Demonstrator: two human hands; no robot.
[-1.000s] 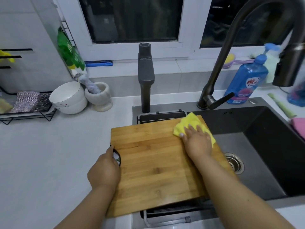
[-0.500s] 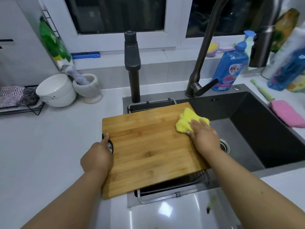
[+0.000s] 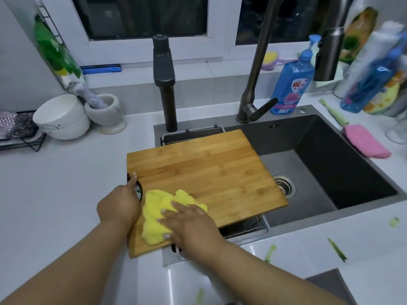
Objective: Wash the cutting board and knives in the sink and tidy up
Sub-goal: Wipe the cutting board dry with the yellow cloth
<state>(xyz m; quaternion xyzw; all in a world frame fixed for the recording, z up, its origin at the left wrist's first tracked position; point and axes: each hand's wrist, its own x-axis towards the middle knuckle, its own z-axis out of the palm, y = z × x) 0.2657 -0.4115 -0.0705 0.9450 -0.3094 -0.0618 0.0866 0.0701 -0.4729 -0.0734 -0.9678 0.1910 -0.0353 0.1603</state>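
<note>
Here the cutting board [image 3: 204, 181] lies at the centre of the frame, half on the white bench [image 3: 55, 194], half over the dark sink [image 3: 330, 172]. The right hand [image 3: 189, 223] presses a yellow cloth [image 3: 158, 214] flat on the board's lower left corner, fingers straight and slightly spread. The left hand [image 3: 120, 205] grips the black handle [image 3: 134, 183] at the board's left edge. Wipe with the grain in overlapping strokes, keeping that edge pinned so the overhanging end cannot tip. No knives are in view.
</note>
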